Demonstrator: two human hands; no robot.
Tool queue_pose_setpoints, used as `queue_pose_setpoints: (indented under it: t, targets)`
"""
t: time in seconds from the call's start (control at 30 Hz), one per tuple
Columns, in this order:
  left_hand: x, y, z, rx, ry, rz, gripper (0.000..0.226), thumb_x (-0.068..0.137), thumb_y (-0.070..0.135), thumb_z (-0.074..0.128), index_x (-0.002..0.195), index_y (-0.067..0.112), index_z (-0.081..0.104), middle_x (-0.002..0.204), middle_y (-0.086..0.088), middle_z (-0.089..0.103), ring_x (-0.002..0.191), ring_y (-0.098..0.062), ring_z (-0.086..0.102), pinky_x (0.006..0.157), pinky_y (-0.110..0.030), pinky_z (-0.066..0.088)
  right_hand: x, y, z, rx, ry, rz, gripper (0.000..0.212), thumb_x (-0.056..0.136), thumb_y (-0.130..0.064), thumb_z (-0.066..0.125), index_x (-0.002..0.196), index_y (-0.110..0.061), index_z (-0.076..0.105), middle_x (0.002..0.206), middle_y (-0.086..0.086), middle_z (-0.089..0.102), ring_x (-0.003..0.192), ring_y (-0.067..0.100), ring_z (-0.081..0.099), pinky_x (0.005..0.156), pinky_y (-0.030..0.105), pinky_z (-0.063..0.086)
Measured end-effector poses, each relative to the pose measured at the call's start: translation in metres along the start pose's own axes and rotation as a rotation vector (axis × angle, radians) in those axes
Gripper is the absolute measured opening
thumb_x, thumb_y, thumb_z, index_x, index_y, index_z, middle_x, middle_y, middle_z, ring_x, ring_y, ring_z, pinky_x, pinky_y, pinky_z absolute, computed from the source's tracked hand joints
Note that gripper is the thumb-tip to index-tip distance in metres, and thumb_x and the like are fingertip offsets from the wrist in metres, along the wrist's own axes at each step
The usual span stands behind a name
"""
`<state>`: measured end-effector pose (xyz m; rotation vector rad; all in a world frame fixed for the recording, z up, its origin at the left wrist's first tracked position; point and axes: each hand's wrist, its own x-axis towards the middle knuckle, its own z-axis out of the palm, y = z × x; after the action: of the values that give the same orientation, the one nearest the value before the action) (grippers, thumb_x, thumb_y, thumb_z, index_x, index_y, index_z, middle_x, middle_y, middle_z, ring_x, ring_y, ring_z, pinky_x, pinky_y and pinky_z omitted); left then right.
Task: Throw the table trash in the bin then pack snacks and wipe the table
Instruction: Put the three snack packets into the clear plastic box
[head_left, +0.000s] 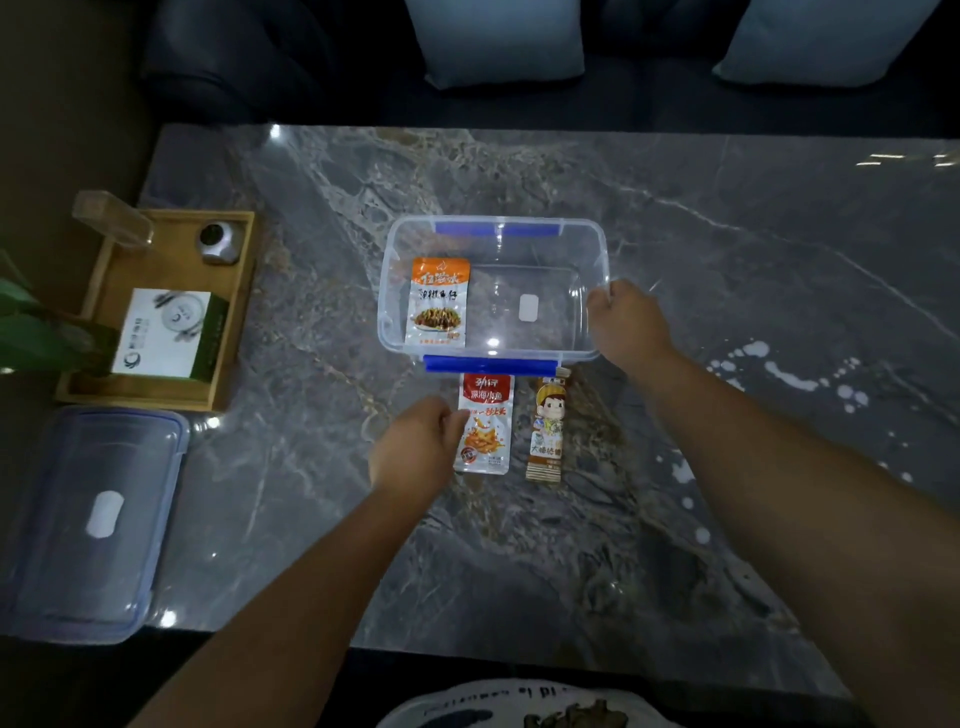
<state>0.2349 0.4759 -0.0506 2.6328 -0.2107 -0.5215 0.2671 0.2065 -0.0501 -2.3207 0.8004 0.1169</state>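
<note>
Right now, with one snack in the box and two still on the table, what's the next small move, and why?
Probably pinch the red snack packet with the left hand, already at its edge, and lift it into the clear container. The right hand grips the container's rim, steadying it, and there is bare floor beside the orange packet inside.

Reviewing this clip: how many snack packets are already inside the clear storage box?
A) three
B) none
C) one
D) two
C: only the orange snack packet lies inside the clear storage box; the red snack packet and the brown stick packet lie on the table in front of it.
</note>
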Motion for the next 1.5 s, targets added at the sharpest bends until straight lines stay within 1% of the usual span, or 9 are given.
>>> queue_pose_setpoints:
  t: [0.2,0.4,0.63,0.83,0.97,1.2,1.3,1.4,1.5]
  targets:
    - [0.006,0.007,0.025,0.098,-0.031,-0.132,0.047,0.088,0.057,0.052,0.119,0.022,0.049,0.118,-0.002,0.055,0.101,-0.023,0.06,0.075,-0.037,0.05,-0.002,-0.002,-0.001,0.039,-0.005,0.006,0.028,0.098,-0.034,0.037,0.096,-0.013,0.056,0.088,0.007,0.059,0.08,0.025,0.058,0.068,0.032,0.044]
    - [0.014,0.01,0.036,0.241,-0.051,-0.035,0.06,0.086,0.055,0.057,0.131,0.018,0.042,0.126,-0.005,0.053,0.113,-0.025,0.055,0.089,-0.04,0.048,-0.004,-0.004,-0.003,0.041,0.007,-0.005,0.034,0.098,-0.03,0.036,0.11,-0.007,0.057,0.092,0.006,0.057,0.08,0.023,0.055,0.067,0.029,0.038]
    - [0.023,-0.005,0.034,-0.095,-0.11,-0.09,0.039,0.079,0.042,0.071,0.112,0.029,0.055,0.109,0.006,0.065,0.097,-0.017,0.065,0.082,-0.043,0.054,-0.002,-0.002,-0.001,0.134,-0.007,-0.01,0.032,0.098,-0.03,0.038,0.114,-0.009,0.057,0.095,0.006,0.059,0.079,0.021,0.055,0.063,0.026,0.036]
    - [0.027,-0.009,0.028,-0.202,-0.163,-0.086,0.035,0.083,0.036,0.069,0.114,0.028,0.057,0.11,0.004,0.068,0.098,-0.017,0.066,0.086,-0.046,0.054,0.0,0.0,0.0,0.131,-0.015,0.0,0.034,0.098,-0.031,0.038,0.112,-0.007,0.057,0.093,0.008,0.058,0.079,0.023,0.056,0.067,0.028,0.039]
    - [0.025,-0.007,0.017,-0.215,-0.23,-0.068,0.026,0.091,0.029,0.061,0.116,0.024,0.054,0.112,0.003,0.068,0.099,-0.017,0.064,0.086,-0.038,0.051,0.001,0.0,0.0,0.116,-0.017,-0.006,0.035,0.099,-0.031,0.037,0.111,-0.006,0.057,0.093,0.009,0.059,0.078,0.023,0.055,0.067,0.028,0.038]
    - [-0.002,-0.015,-0.027,-0.433,-0.481,-0.03,0.003,0.091,0.02,0.063,0.092,0.022,0.06,0.089,0.005,0.071,0.079,-0.004,0.069,0.072,-0.029,0.053,0.002,0.004,0.005,0.119,-0.02,-0.004,0.034,0.1,-0.034,0.036,0.105,-0.008,0.057,0.087,0.008,0.06,0.07,0.018,0.056,0.056,0.027,0.039]
    - [-0.015,-0.001,-0.049,-0.577,-0.533,-0.016,0.002,0.091,0.016,0.063,0.092,0.015,0.062,0.09,-0.001,0.074,0.084,-0.011,0.071,0.071,-0.023,0.053,0.004,0.005,0.007,0.1,-0.025,0.01,0.035,0.099,-0.035,0.035,0.099,-0.008,0.057,0.083,0.009,0.06,0.071,0.022,0.058,0.055,0.027,0.038]
    - [-0.005,0.017,-0.067,-0.685,-0.454,0.03,0.005,0.091,0.014,0.061,0.096,0.015,0.063,0.094,-0.003,0.075,0.089,-0.021,0.071,0.078,-0.033,0.056,0.006,0.005,0.008,0.114,-0.034,0.028,0.039,0.098,-0.038,0.034,0.099,-0.007,0.057,0.085,0.012,0.063,0.075,0.027,0.06,0.06,0.03,0.042]
    - [0.035,0.035,-0.077,-0.63,-0.222,0.014,0.006,0.089,0.026,0.064,0.091,0.021,0.065,0.091,-0.009,0.073,0.088,-0.034,0.068,0.081,-0.05,0.055,0.006,0.004,0.009,0.098,-0.034,0.037,0.041,0.097,-0.038,0.033,0.1,-0.006,0.057,0.087,0.015,0.064,0.075,0.028,0.06,0.062,0.033,0.044]
